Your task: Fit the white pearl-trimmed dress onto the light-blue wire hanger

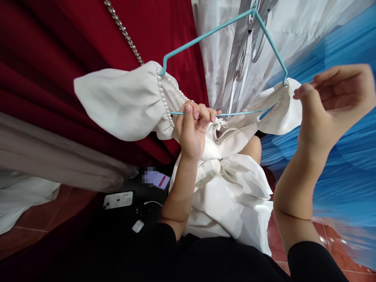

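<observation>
A white dress [202, 203] with puffed sleeves and pearl trim along its neckline hangs from a light blue clothes hanger [208, 35]. The hanger's thin lower bar crosses the neckline. My left hand [192, 129] is closed round that bar, just above the dress front. White cord or ribbon [221, 125] lies in the neckline beside its fingers. To the right, my right hand [331, 98] is raised near the dress's right sleeve [284, 105]. Its thumb and fingertips come together in a pinch, slightly blurred; whatever they hold, if anything, is too small to make out.
Red curtain fabric [164, 31] hangs behind, with a beaded chain [125, 35] on it. White cloth [302, 23] and blue tulle [337, 184] fill the right. Two phones [118, 200] [160, 180] and a white earbud case [138, 226] lie on a dark surface at lower left.
</observation>
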A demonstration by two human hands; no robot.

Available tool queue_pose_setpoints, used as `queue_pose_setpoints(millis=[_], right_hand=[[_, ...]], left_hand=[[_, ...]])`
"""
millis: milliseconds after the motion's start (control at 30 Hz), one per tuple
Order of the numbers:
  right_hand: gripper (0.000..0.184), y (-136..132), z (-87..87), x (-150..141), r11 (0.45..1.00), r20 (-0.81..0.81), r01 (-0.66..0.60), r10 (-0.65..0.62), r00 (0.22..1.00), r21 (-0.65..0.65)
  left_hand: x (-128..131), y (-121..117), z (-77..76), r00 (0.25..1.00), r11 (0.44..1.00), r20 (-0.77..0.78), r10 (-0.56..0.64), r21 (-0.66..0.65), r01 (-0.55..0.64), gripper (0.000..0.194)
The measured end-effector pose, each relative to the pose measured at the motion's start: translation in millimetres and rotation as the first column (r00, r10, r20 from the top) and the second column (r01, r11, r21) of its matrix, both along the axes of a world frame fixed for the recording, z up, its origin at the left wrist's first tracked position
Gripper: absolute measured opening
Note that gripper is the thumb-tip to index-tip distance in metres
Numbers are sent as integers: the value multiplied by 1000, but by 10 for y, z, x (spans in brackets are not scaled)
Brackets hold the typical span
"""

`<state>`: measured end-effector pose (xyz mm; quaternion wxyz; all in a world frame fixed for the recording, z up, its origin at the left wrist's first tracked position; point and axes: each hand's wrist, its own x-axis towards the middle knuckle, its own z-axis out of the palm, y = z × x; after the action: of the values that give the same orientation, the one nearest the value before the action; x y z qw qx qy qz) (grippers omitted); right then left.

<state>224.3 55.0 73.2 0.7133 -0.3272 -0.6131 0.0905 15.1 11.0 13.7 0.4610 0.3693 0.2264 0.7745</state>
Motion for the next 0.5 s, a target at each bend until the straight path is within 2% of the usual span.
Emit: queue_pose_setpoints(millis=[100,167,200,267,300,333,367,433,500], right_hand=[[14,-150,-118,36,986,47,-4,12,999,-167],[5,-248,-197,22,931,85,-50,86,993,-362],[8,-289,-238,-4,875,102,-102,169,980,-473],[19,-331,-332,-98,700,80,-248,400,913,-669],[24,-326,-387,-162,613,30,-325,496,868,-720],[31,-304,-446,-234,552,-39,-404,557,830,-730],[37,-266,-506,-311,520,-127,-486,580,804,-702],[40,-165,-620,-462,522,-344,-636,551,760,-569],[38,-68,-707,-590,546,-542,-741,514,665,-392]], left_hand=[[-7,20,-12,1000,999,2,4,-36,-4,43],[0,38,-25,1000,999,12,-1,-37,1,42],[7,48,-31,1000,999,15,1,-40,0,42],[29,69,-43,1000,998,14,9,-56,-8,42],[41,80,-48,1000,998,12,11,-68,-10,42],[54,90,-52,1000,997,10,9,-80,-8,42],[67,100,-56,1000,996,10,4,-92,-3,42],[89,122,-65,1000,994,13,-3,-106,4,41],[105,142,-79,1000,994,6,-4,-106,5,41]])
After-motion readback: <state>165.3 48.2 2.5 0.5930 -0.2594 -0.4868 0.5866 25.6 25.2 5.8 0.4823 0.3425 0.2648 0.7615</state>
